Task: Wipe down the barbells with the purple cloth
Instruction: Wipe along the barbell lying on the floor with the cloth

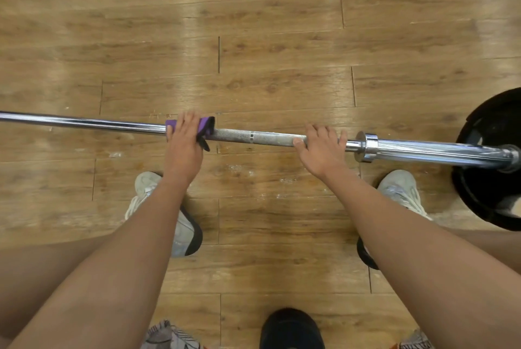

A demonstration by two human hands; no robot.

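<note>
A chrome barbell (262, 137) runs across the view from the left edge to the right, above a wooden floor. A purple cloth (205, 126) with a black edge is wrapped round the bar left of centre. My left hand (183, 141) grips the cloth and the bar through it, fingers curled over the top. My right hand (321, 151) grips the bare knurled part of the bar, just left of the collar (366, 145). Between my hands the knurled section is uncovered.
A black weight plate (490, 159) stands at the bar's right end. My two light sneakers (146, 188) (400, 188) stand on the wooden floor (253, 38) behind the bar. A dark round object (290, 329) lies at the bottom edge.
</note>
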